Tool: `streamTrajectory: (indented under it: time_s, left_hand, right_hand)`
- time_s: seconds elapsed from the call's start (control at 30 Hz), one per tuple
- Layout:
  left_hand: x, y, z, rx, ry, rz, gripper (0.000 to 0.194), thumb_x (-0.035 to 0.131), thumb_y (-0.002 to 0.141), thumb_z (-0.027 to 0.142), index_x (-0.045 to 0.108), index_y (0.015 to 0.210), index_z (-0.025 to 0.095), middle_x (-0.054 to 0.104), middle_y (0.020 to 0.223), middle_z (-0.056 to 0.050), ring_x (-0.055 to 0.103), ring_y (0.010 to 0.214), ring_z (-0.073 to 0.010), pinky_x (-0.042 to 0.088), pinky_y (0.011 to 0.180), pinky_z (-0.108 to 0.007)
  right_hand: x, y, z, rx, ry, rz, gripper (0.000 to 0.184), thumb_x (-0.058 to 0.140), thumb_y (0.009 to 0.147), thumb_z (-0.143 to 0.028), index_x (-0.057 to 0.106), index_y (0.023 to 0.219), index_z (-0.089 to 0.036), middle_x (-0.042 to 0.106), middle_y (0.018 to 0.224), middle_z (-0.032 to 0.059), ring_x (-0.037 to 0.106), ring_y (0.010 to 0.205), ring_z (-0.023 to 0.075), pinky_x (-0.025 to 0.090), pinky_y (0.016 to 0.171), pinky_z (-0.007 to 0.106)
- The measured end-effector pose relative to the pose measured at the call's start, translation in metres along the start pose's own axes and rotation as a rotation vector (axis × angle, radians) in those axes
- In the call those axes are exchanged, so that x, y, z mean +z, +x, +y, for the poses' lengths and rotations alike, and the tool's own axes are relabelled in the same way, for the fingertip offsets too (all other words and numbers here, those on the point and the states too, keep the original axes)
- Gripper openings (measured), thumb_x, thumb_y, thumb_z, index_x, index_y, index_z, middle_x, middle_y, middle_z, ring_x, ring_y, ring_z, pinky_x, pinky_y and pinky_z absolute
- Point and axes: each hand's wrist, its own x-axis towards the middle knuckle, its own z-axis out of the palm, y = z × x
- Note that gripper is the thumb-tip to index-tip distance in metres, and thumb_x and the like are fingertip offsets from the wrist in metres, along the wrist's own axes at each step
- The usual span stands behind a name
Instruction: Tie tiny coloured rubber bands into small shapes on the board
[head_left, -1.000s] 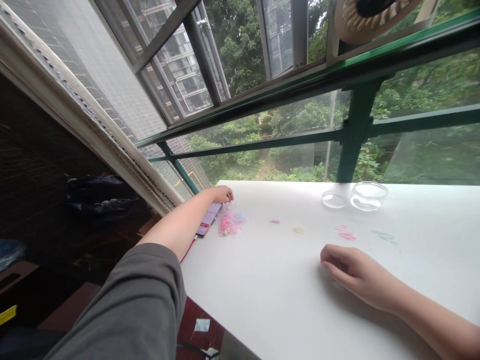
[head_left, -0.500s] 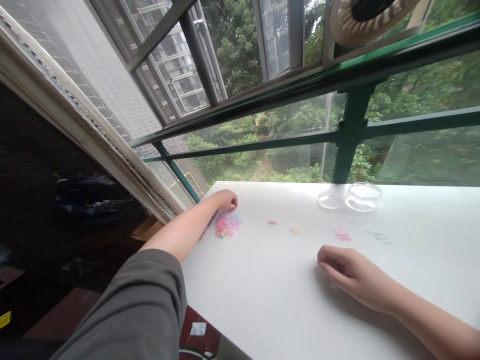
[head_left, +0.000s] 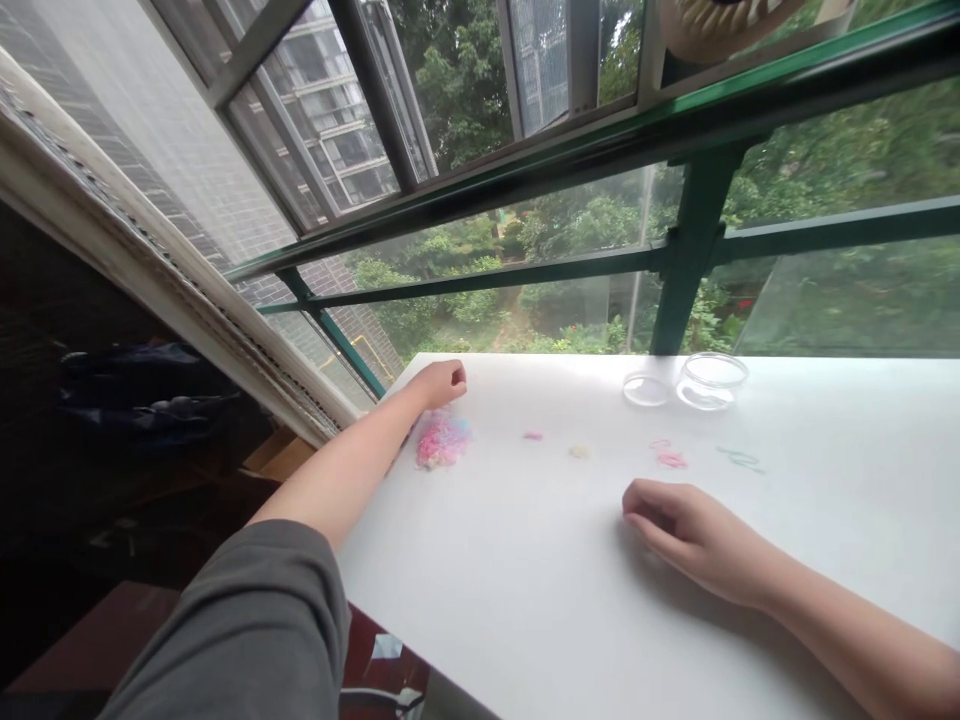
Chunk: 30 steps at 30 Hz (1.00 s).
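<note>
My left hand (head_left: 444,383) is curled closed over the far left part of the white table (head_left: 540,580), just beyond a loose heap of small pink, blue and pale pieces (head_left: 442,440). Whatever its fingers may hold is hidden. On the near side of the small piles lies my right hand (head_left: 679,525), its fingers curled in toward the thumb and nothing visible in them. Beyond it are some pink band-like strands (head_left: 670,457) and thin green strands (head_left: 741,459). Further left lie a cream cluster (head_left: 579,452) and a small pink bit (head_left: 532,436).
Near the far edge stand a clear round dish (head_left: 712,382) and a shallow clear one (head_left: 646,389). A green railing (head_left: 480,285) and windows run behind the table. At left are a cardboard box (head_left: 281,455) and a dark floor area.
The view has shifted, so the whole scene sits slightly further left and higher. My left hand stays curled near the heap, and my right hand keeps its place on the table.
</note>
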Motion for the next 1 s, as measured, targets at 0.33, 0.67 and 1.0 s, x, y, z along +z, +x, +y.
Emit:
streamTrajectory:
  time_s: [0.33,0.67,1.0]
  left_hand:
    - [0.018,-0.028,0.087,0.076,-0.702,0.183,0.016,0.055,0.076,0.027,0.062,0.085,0.014,0.065,0.078,-0.003,0.057,0.067,-0.0113,0.046,0.063,-0.023]
    - [0.064,-0.082,0.193,0.233,-0.928,0.025,0.008,0.057,0.079,0.023,0.063,0.08,0.019,0.065,0.073,-0.001,0.058,0.067,-0.0113,0.042,0.058,-0.023]
    - [0.069,-0.093,0.192,0.387,-0.99,0.025,0.005,0.062,0.077,0.019,0.066,0.077,0.021,0.066,0.073,-0.003,0.056,0.071,-0.0147,0.041,0.062,-0.028]
  right_hand:
    - [-0.001,0.001,-0.001,-0.031,0.066,0.061,0.011,0.045,0.082,-0.018,0.047,0.072,-0.019,0.054,0.066,-0.0012,0.045,0.059,0.0116,0.036,0.057,0.024]
    - [0.002,0.0,0.003,-0.025,0.221,0.098,0.011,0.049,0.085,-0.024,0.048,0.076,-0.018,0.053,0.061,-0.0028,0.044,0.054,0.0093,0.035,0.052,0.021]
    - [0.003,-0.001,0.005,-0.061,0.226,0.082,0.017,0.051,0.087,-0.029,0.053,0.077,-0.016,0.055,0.063,-0.0014,0.045,0.055,0.0085,0.036,0.052,0.02]
